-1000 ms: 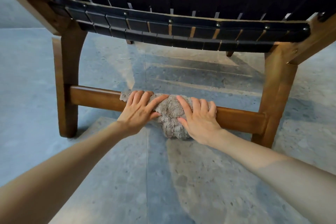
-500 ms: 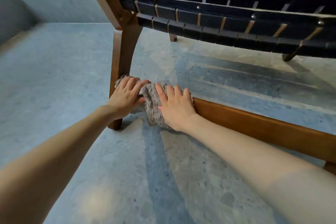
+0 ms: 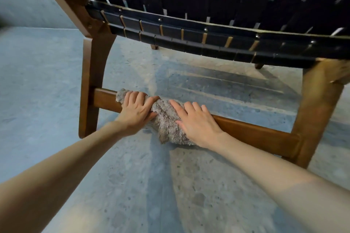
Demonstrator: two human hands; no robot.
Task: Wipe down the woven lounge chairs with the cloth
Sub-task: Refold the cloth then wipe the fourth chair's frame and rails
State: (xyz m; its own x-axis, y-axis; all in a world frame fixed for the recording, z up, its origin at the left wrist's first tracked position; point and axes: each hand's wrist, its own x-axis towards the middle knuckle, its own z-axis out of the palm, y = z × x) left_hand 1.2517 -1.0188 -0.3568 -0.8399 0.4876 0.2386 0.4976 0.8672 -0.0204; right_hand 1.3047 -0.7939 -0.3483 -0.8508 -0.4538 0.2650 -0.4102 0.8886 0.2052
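A lounge chair fills the upper view: dark woven straps (image 3: 208, 17) on a brown wooden frame. Its low front crossbar (image 3: 255, 134) runs between the left leg (image 3: 91, 85) and the right leg (image 3: 318, 108). A fluffy grey cloth (image 3: 166, 119) is wrapped over the crossbar, left of its middle. My left hand (image 3: 135, 111) presses the cloth's left part, fingers curled over the bar. My right hand (image 3: 197, 121) lies on the cloth's right part, palm down. The cloth hangs a little below the bar.
Speckled grey-blue stone floor (image 3: 151, 185) lies under and around the chair. A low grey wall (image 3: 34, 9) stands at the far left. Two rear chair feet (image 3: 154, 46) show beneath the seat.
Both hands and the cloth slid left to the left leg, then back right along the crossbar. The view swung with them, and the right leg is in sight again.
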